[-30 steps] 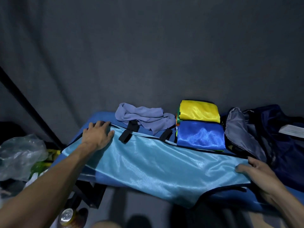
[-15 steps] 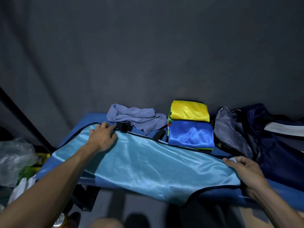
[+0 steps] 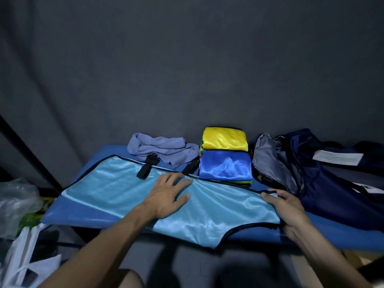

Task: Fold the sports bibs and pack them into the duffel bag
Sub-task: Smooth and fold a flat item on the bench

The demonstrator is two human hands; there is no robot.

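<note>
A light blue bib [image 3: 128, 192] lies spread across a blue mat [image 3: 87, 210]. The left hand [image 3: 166, 194] presses flat on its middle, fingers straight and spread. The right hand [image 3: 284, 206] grips the bib's right edge, fingers curled, seemingly pinching it. Beyond the left fingertips sit folded bibs [image 3: 225, 159]; right of the right hand, the open duffel bag [image 3: 324, 183].

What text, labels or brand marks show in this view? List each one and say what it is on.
None can be read.
White label on the navy duffel bag: faint lines of print, too blurred to read.
White mark lower on the bag: cut off, unreadable.
White plastic bag at lower left: dark patches, no legible letters.
The light blue bib and the folded bibs show no print.
</note>
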